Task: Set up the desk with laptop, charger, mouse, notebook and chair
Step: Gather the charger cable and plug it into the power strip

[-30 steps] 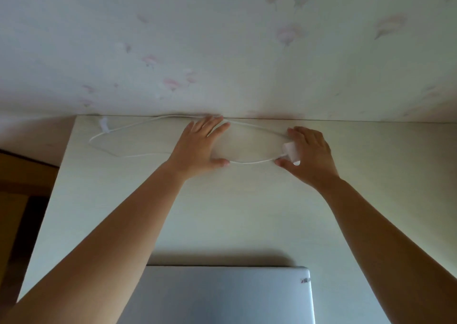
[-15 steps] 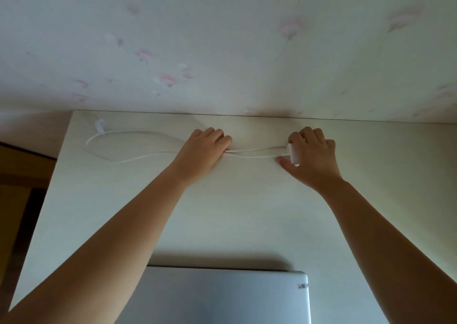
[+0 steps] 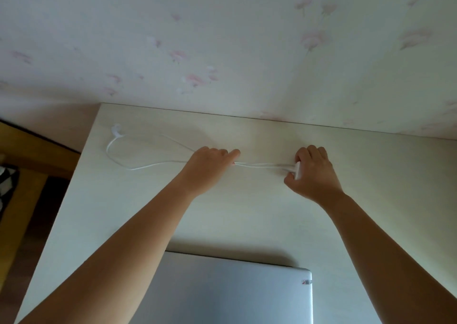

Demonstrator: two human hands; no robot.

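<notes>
Head view of a pale desk (image 3: 247, 215) pushed against a flowered wall (image 3: 222, 39). The charger lies along the far part of the desk: its white adapter block (image 3: 297, 169) at about 1 o'clock from the frame centre, its thin white cable (image 3: 148, 166) running leftward in a long loop to a small plug end (image 3: 115, 128) near the far-left corner at 10 o'clock. The right hand (image 3: 312, 172) is curled around the block, thumb below and fingers over the top, pinching it on edge. The left hand (image 3: 210, 164) is loosely fisted, gathering the two cable strands together against the desk at 12 o'clock. A closed silver laptop (image 3: 235, 291) sits at 6 o'clock by the near edge, well apart from the charger. Handling, as judged: the block is small, rigid and light, and is best held by its flat faces; the cable is limp and will not keep a shape, so it follows any pull and should be taken near the block or the plug, not dragged mid-span. The plug end lies close to the left desk edge (image 3: 74, 175), beyond which the floor (image 3: 24, 163) drops away; a tug leftward could let it slide off. Open room lies between cable and laptop and across the right half of the desk.
</notes>
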